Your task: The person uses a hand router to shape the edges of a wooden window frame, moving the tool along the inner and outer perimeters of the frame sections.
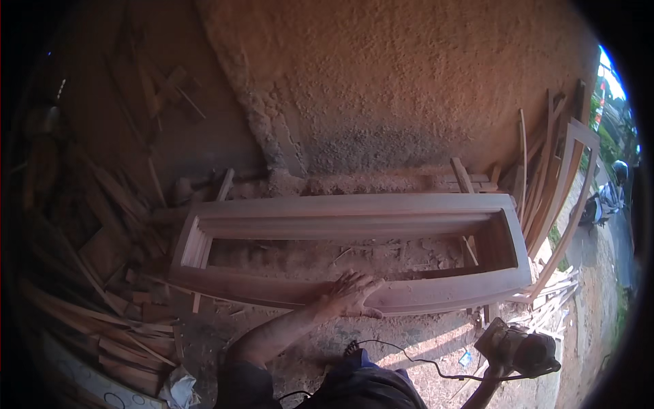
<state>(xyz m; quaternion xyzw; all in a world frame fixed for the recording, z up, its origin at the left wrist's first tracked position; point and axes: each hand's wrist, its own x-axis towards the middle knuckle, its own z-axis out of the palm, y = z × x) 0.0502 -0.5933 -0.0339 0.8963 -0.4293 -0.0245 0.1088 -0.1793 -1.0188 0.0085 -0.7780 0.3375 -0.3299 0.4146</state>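
A long rectangular wooden frame [443, 290] lies across supports in front of me, its middle an open gap. My left hand [351, 294] lies flat on the near rail, around its middle, fingers spread and gripping nothing. Off the frame's near right corner, my right hand [498, 370] is closed around a corded power sander [521, 351]. The sander is held up, apart from the wood, with its squarish base turned to the upper left. Its dark cord [429, 361] loops back toward my body. Part of my right hand is hidden by the tool.
Wood strips and offcuts [129, 334] are heaped at the left. More boards and a slim frame [579, 177] lean at the right, against the rough wall [409, 82]. Scraps [555, 293] lie below them. Beyond, a parked motorbike [599, 204] stands by the road.
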